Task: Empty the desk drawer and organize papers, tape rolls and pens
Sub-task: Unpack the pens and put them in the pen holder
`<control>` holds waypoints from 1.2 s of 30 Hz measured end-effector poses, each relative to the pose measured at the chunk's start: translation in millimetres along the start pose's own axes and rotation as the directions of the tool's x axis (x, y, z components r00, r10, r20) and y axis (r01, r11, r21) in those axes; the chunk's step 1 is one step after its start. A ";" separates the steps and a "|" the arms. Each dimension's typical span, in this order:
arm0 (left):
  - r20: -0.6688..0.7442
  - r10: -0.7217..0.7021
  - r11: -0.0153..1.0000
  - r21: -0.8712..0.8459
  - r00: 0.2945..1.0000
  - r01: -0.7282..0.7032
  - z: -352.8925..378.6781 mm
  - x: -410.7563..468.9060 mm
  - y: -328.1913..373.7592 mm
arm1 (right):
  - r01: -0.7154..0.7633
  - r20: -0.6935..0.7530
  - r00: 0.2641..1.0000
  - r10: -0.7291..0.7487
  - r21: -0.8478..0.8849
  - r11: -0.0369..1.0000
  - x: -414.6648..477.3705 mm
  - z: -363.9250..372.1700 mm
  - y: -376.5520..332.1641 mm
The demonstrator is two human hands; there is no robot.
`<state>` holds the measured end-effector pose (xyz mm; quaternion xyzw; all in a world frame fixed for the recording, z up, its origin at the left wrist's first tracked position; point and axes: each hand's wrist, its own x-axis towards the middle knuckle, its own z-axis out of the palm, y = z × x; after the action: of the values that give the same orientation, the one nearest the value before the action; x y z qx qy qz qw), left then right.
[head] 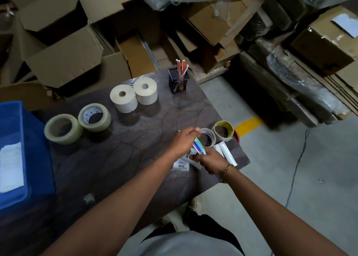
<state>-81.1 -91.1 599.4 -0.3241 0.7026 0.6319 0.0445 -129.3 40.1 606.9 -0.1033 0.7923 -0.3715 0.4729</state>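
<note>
**Pens gathered at the desk's right edge**

A small bundle of coloured pens (199, 148) is held between both hands: the left hand (185, 139) is closed round the upper ends, the right hand (210, 161) round the lower ends. The pen-sorting step is judged to be in hand.

Just beyond the grip, two used tape rolls (215, 136) stand; rolled papers (227, 154) lie beside the right hand, and a printed label (181, 164) lies under the hands, its writing too small to be read.

Well beyond the grip, a mesh pen holder (178, 81) already carries pens; a lift and an upright drop there is called for. No brand can be read.
</note>
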 end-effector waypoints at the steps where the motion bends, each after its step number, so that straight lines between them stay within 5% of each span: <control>1: 0.033 0.028 0.998 0.055 0.999 -0.030 3.3 0.4 2.6 | 0.022 0.011 1.000 -0.022 -0.008 1.000 4.3 -0.1 -4.9; 4: -0.008 0.072 0.992 0.105 0.997 -0.071 9.3 3.9 8.5 | 0.099 0.005 0.995 -0.099 -0.037 0.994 19.9 -5.3 -23.2; 7: -0.214 -0.130 0.981 -0.172 0.968 0.094 9.7 20.2 10.6 | 0.149 -0.060 0.989 -0.139 0.212 0.966 39.1 -14.1 -50.1; 10: -0.178 -0.355 0.864 -0.438 0.918 0.250 15.0 43.7 21.3 | 0.174 -0.109 0.984 -0.143 0.376 0.910 64.1 -26.5 -89.5; 13: -0.129 -0.462 0.737 -0.606 0.877 0.299 23.1 64.9 45.1 | 0.248 -0.145 0.964 -0.224 0.182 0.951 95.1 -38.6 -112.0; 17: -0.382 -0.420 0.864 -0.444 0.823 0.235 19.7 100.6 51.1 | 0.375 -0.075 0.925 -0.374 0.001 0.927 127.1 -60.3 -134.0; 22: -0.456 -0.297 0.946 -0.257 0.839 0.195 -11.0 129.5 71.7 | 0.418 0.112 0.904 -0.412 -0.030 0.908 161.6 -94.6 -166.5; 25: -0.466 -0.269 0.943 -0.306 0.843 0.132 -33.1 153.7 84.4 | 0.493 0.045 0.870 -0.491 -0.063 0.868 185.9 -99.2 -193.8; 30: -0.585 -0.328 0.903 -0.426 0.742 0.063 -71.1 176.3 74.5 | 0.520 -0.105 0.841 -0.531 -0.111 0.847 233.3 -97.2 -245.8; 36: -0.572 -0.336 0.870 -0.493 0.748 0.014 -79.2 179.6 68.4 | 0.489 -0.120 0.803 -0.584 -0.429 0.760 269.7 -66.4 -251.7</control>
<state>-229.8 -236.0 589.0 -0.5874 0.4704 0.6225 -0.2148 -374.7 -243.0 616.7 -0.3694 0.8369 -0.3426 0.2141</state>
